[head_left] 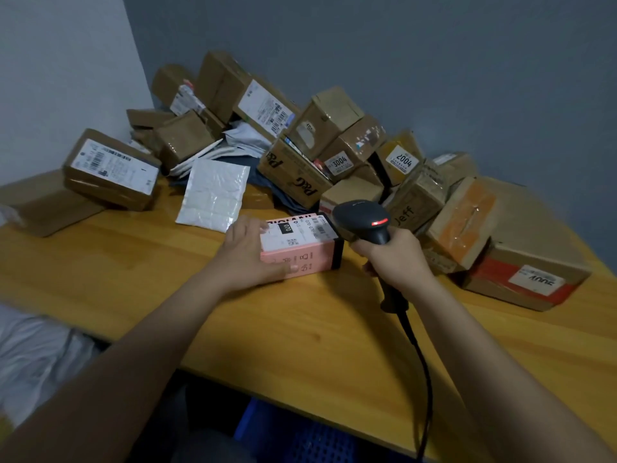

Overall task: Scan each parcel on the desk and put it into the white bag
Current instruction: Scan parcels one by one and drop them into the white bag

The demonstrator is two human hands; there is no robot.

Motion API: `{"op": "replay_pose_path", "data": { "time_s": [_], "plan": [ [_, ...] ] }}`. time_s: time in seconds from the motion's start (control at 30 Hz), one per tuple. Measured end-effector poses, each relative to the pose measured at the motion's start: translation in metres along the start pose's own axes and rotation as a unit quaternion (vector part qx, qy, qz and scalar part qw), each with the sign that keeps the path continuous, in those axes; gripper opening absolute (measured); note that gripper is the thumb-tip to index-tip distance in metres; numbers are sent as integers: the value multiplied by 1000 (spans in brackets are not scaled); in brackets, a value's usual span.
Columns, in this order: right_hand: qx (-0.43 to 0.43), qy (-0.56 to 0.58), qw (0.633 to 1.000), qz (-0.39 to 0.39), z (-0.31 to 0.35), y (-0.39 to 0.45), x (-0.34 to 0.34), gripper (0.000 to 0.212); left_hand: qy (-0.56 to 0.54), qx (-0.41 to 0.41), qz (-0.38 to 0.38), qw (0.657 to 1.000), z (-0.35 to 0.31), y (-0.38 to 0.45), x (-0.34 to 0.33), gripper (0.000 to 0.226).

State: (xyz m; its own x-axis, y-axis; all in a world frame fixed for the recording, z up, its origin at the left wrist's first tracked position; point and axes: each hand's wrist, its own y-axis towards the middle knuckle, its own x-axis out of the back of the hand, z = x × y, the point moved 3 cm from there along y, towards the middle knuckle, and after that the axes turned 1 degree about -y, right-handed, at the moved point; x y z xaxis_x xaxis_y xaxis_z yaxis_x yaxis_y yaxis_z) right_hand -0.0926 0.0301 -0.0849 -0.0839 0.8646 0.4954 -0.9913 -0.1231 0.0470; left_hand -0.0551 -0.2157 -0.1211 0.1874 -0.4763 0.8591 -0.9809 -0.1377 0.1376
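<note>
A wooden bench (pixel 133 262) with a smooth, yellow-orange top is seen from above, pushed into a corner between a white wall and a grey wall. A pink box (pixel 302 245), a small rectangular carton with a white shipping label across its top and a black end panel, lies on the bench near the middle. It is steadied by the left hand (pixel 248 252), whose fingers are curled over its top at the left end while the thumb is pressed against the near side.

A black handheld barcode scanner (pixel 364 222) is gripped around its handle by the right hand (pixel 395 259), fingers wrapped tight. Its rounded plastic head is held just beside the right end of the box, a red light glows on its back, and a black cable (pixel 424 379) trails down off the bench edge.

The scanning step appears to be in hand: the label is being read. Once the read is confirmed, the box would need to be lifted and carried to the white bag (pixel 36 355), a soft, crinkled shape seen below the bench edge at the lower left.

Behind, a heap of brown cardboard parcels (pixel 334 142) is piled against the walls, many taped and labelled, along with a flat white bubble mailer (pixel 215 195) with a quilted surface. A blue plastic crate (pixel 300 436) is partly seen under the bench.
</note>
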Motion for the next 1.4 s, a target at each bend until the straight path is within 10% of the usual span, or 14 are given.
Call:
{"op": "replay_pose_path", "data": {
  "time_s": [0.1, 0.63, 1.03, 1.17, 1.4],
  "plan": [
    [-5, 9, 1000, 5, -2, -15, 1, 12, -20, 42, 56, 997, 6, 7, -2, 132],
    [-22, 77, 995, 54, 16, -56, -58, 12, 36, 174, 27, 984, 4, -99, 16, 93],
    [-3, 138, 987, 80, 45, -68, -104, 23, -406, 207, -31, 890, 33, -120, 31, 49],
    [27, 182, 980, 77, 58, -72, -102, 21, -524, 219, -20, 823, 37, -121, 39, 79],
    [57, 185, 979, 59, 72, -76, -84, 13, -494, 188, -103, 843, 45, -120, 56, 69]
  ]
}}
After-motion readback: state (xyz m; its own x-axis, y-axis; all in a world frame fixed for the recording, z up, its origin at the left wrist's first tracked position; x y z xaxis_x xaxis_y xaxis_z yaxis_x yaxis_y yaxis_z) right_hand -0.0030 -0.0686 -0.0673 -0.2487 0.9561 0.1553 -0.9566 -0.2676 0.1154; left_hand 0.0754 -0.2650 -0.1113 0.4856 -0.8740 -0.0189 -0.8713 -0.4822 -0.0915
